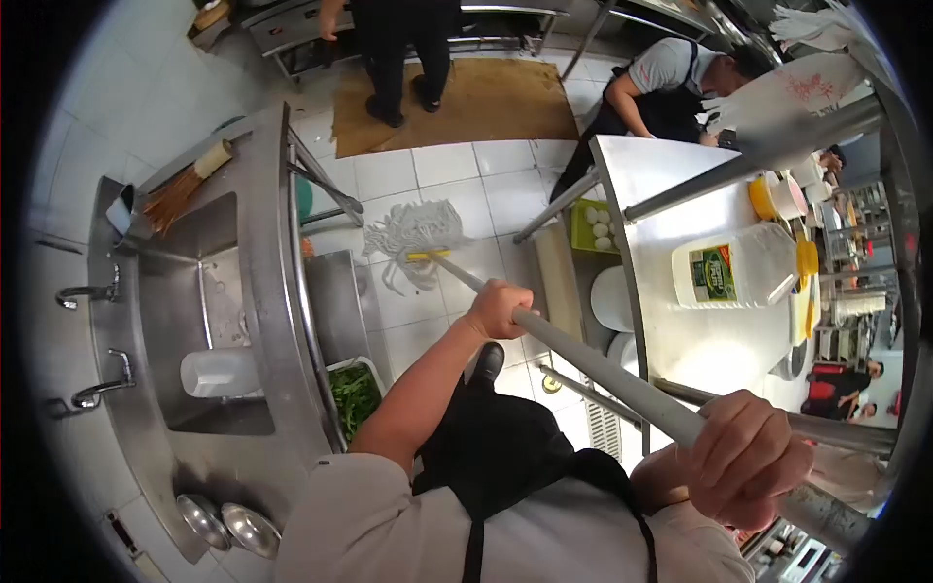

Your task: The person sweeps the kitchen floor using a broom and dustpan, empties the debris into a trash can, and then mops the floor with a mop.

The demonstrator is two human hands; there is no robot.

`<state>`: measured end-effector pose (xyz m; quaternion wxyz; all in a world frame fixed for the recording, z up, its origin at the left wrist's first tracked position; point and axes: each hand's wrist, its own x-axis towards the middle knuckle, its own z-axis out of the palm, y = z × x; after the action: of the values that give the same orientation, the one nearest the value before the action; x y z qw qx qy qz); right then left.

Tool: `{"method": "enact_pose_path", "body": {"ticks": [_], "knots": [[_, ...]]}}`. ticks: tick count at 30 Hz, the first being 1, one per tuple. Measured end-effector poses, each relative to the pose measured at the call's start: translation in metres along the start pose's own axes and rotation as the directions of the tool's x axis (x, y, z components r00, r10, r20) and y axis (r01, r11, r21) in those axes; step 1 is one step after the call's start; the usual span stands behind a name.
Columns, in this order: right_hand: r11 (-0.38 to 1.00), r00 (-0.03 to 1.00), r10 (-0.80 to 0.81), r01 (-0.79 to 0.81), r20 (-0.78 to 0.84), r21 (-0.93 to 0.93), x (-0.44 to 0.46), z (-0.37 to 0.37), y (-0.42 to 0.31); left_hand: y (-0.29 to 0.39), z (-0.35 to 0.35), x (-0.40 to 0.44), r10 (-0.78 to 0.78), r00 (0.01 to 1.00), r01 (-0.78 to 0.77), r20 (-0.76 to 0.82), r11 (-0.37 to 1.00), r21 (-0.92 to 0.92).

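Both of my hands are wrapped round the long grey handle of a mop (612,374). Lower on the handle, nearer the mop head, is my left hand (501,309), its fingers closed. My right hand (743,457) grips the upper part, close to the camera at the right. The handle slants down and away to a yellow clamp (428,255). From it, white mop strands (418,228) lie spread on the tiled floor (389,335), ahead of my shoe.
A steel sink counter (292,233) runs along the left, with a crate of green leaves (355,398) beneath. On the right, a steel table (700,340) holds a large plastic jug (734,267). Ahead, one person stands on a cardboard sheet (486,102); another bends beside the table.
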<state>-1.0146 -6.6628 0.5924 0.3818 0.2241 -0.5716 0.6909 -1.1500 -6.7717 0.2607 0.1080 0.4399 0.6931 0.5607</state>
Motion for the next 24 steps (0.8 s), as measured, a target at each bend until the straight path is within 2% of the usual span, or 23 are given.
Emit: {"method": "enact_pose_path", "body": {"ticks": [4, 5, 6, 8, 9, 12, 13, 14, 16, 17, 18, 19, 21, 23, 24], "knots": [[0.999, 0.999, -0.005, 0.004, 0.05, 0.034, -0.022, 0.002, -0.008, 0.003, 0.009, -0.014, 0.105, 0.991, -0.106, -0.087, 0.994, -0.009], [0.999, 0.998, -0.013, 0.011, 0.066, 0.033, -0.029, -0.001, -0.015, 0.006, 0.012, -0.022, 0.093, 0.993, -0.093, -0.079, 0.996, -0.002], [1.0, 0.988, 0.017, -0.014, 0.152, -0.02, -0.036, -0.002, -0.023, 0.008, 0.014, -0.027, 0.09, 0.994, -0.089, -0.067, 0.996, 0.012], [0.979, 0.993, 0.057, -0.077, -0.107, -0.187, -0.06, 0.01, -0.043, 0.013, 0.021, -0.031, 0.079, 0.995, -0.079, -0.055, 0.997, 0.009], [0.959, 0.97, 0.062, -0.123, -0.234, -0.256, -0.072, 0.016, -0.051, 0.014, 0.026, -0.031, 0.083, 0.997, -0.083, 0.001, 0.996, 0.018], [0.961, 0.917, -0.039, -0.074, -0.398, -0.265, -0.106, 0.017, -0.062, 0.016, 0.039, -0.038, 0.091, 0.98, -0.095, 0.176, 0.995, 0.014], [0.962, 0.892, -0.077, -0.051, -0.446, -0.269, -0.117, 0.016, -0.067, 0.018, 0.043, -0.043, 0.089, 0.978, -0.095, 0.191, 0.995, 0.026], [0.951, 0.91, -0.13, 0.002, -0.395, -0.309, -0.132, 0.011, -0.07, 0.018, 0.047, -0.049, 0.09, 0.975, -0.1, 0.205, 0.994, 0.041], [0.956, 0.95, -0.055, -0.039, -0.308, -0.29, -0.153, 0.001, -0.084, 0.02, 0.062, -0.067, 0.035, 0.98, -0.055, 0.196, 0.993, 0.102], [0.957, 0.963, -0.019, -0.06, -0.268, -0.283, -0.162, -0.005, -0.093, 0.023, 0.074, -0.075, 0.027, 0.99, -0.042, 0.138, 0.993, 0.106], [0.96, 0.955, 0.055, -0.132, -0.293, -0.247, -0.168, -0.01, -0.106, 0.025, 0.087, -0.082, 0.022, 0.996, -0.031, 0.085, 0.994, 0.108], [0.97, 0.959, 0.037, -0.103, -0.283, -0.223, -0.179, -0.019, -0.112, 0.028, 0.102, -0.09, 0.017, 0.999, -0.02, 0.033, 0.994, 0.107], [0.98, 0.98, 0.037, -0.074, -0.194, -0.187, -0.193, -0.032, -0.136, 0.048, 0.124, -0.103, 0.007, 0.998, -0.012, 0.059, 0.996, 0.088], [0.973, 0.982, 0.04, -0.081, -0.187, -0.217, -0.205, -0.041, -0.175, 0.072, 0.153, -0.119, 0.028, 0.997, -0.034, 0.066, 0.995, 0.093], [0.969, 0.982, 0.037, -0.08, -0.186, -0.235, -0.207, -0.045, -0.195, 0.093, 0.17, -0.126, -0.007, 0.998, 0.006, 0.057, 1.0, 0.022]]}}
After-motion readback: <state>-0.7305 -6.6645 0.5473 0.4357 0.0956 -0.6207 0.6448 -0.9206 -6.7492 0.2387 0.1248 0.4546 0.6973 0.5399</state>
